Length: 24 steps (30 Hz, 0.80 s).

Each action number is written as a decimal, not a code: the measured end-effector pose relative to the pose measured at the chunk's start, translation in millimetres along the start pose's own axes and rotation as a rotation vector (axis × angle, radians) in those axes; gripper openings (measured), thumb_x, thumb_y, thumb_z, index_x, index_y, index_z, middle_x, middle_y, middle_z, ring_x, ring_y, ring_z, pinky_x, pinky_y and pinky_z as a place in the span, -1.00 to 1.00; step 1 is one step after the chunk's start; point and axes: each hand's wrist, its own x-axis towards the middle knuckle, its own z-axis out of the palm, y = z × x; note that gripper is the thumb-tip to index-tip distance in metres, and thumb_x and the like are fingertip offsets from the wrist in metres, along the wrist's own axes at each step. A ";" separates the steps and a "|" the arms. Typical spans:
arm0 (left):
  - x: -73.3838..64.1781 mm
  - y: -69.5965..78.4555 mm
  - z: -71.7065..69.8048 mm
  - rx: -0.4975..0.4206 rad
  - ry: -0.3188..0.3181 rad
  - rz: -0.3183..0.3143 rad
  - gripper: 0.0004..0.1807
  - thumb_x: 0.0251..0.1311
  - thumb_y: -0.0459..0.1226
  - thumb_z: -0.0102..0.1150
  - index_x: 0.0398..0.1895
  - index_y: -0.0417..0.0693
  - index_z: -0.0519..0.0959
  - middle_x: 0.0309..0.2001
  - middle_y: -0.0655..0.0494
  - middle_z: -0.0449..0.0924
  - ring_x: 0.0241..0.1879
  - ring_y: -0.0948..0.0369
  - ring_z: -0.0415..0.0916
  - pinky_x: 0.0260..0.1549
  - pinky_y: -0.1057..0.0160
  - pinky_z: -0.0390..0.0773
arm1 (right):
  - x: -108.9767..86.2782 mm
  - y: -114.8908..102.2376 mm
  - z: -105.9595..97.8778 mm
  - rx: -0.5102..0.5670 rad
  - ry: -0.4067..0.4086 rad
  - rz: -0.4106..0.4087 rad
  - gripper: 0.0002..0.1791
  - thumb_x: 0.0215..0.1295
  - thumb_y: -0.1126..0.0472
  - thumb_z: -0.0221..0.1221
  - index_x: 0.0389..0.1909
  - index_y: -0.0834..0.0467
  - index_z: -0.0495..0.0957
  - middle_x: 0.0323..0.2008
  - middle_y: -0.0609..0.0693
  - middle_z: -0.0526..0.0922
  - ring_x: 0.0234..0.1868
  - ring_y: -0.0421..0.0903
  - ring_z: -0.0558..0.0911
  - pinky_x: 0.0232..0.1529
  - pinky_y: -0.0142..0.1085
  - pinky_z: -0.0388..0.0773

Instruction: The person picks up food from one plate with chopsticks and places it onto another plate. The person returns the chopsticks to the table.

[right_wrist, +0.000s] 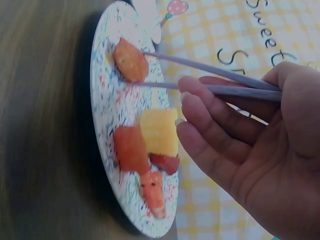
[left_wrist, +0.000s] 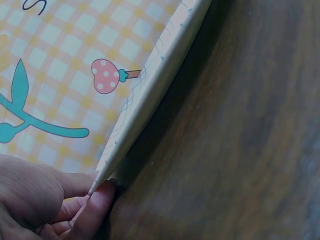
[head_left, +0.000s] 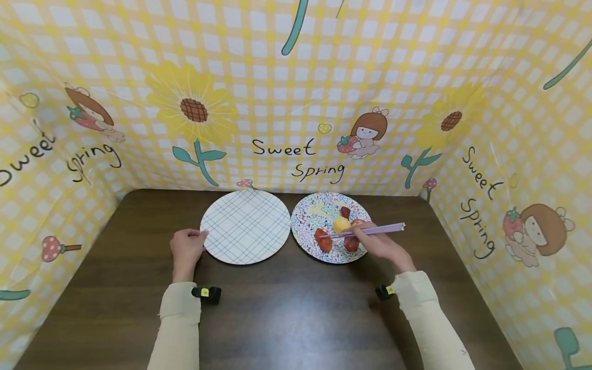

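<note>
My left hand pinches the left rim of a white plate with blue grid lines. In the left wrist view, that rim lies between thumb and fingers. My right hand holds a pair of lavender chopsticks over the speckled plate. Their tips stand apart, one on each side of a reddish-orange food piece lying on the plate's left part; whether they touch it I cannot tell. Beside it lie a yellow chunk and several red pieces, partly covered by my hand in the head view.
Both plates stand side by side, rims nearly touching, at the back of a dark wooden table. A yellow checked cloth with printed flowers and girls hangs behind and along both sides. A black wrist camera sits at my left cuff.
</note>
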 end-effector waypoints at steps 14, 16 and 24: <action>-0.7 2.4 3.0 -0.007 -0.024 -0.030 -0.56 0.41 -0.14 0.20 0.04 -0.42 0.63 -0.09 -0.34 0.70 -0.21 -0.02 0.64 -0.41 0.29 0.47 | -5.9 -37.9 20.5 -0.233 0.023 -0.207 -0.73 0.53 0.26 0.07 -0.40 0.20 0.62 -0.59 -0.14 0.43 -0.52 -0.28 0.32 -0.45 -0.40 0.29; -0.3 2.1 3.0 -0.012 -0.025 -0.025 -0.56 0.41 -0.15 0.20 0.04 -0.42 0.63 -0.09 -0.34 0.71 -0.23 -0.01 0.66 -0.43 0.32 0.47 | -7.0 -44.1 22.2 -0.247 0.030 -0.199 -0.70 0.50 0.27 0.12 -0.51 0.11 0.54 -0.62 -0.21 0.35 -0.55 -0.28 0.30 -0.47 -0.40 0.26; 1.3 1.4 1.1 -0.006 -0.012 -0.018 -0.56 0.39 -0.15 0.22 0.01 -0.43 0.64 -0.11 -0.34 0.71 -0.20 -0.06 0.65 -0.40 0.27 0.47 | -10.3 -59.3 22.7 -0.308 -0.005 -0.158 -0.63 0.52 0.19 0.12 -0.58 0.05 0.45 -0.63 -0.23 0.28 -0.54 -0.26 0.31 -0.40 -0.37 0.32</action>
